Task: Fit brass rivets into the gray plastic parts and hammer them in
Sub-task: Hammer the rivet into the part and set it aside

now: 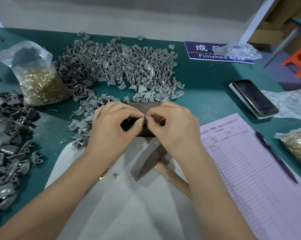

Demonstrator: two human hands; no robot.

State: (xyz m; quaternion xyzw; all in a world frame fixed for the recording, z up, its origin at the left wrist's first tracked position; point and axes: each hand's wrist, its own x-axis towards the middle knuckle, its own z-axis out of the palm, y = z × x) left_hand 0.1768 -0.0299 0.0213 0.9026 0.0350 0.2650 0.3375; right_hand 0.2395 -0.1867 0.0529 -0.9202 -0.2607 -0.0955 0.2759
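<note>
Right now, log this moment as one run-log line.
step: fitting rivet | left hand: pinching gray part | right hand: pinching at same part | over metal block | hammer: lying idle

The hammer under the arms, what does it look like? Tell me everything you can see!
The hammer lies flat on a pale sheet near the table's front edge. Nobody is holding it. Its head is dark, dull metal and narrows to a wedge pointing toward the lower left. The handle is light brown wood and runs off toward the lower right, where the right forearm hides the end. The other end of the head goes under the right hand, so that part cannot be seen.
</note>
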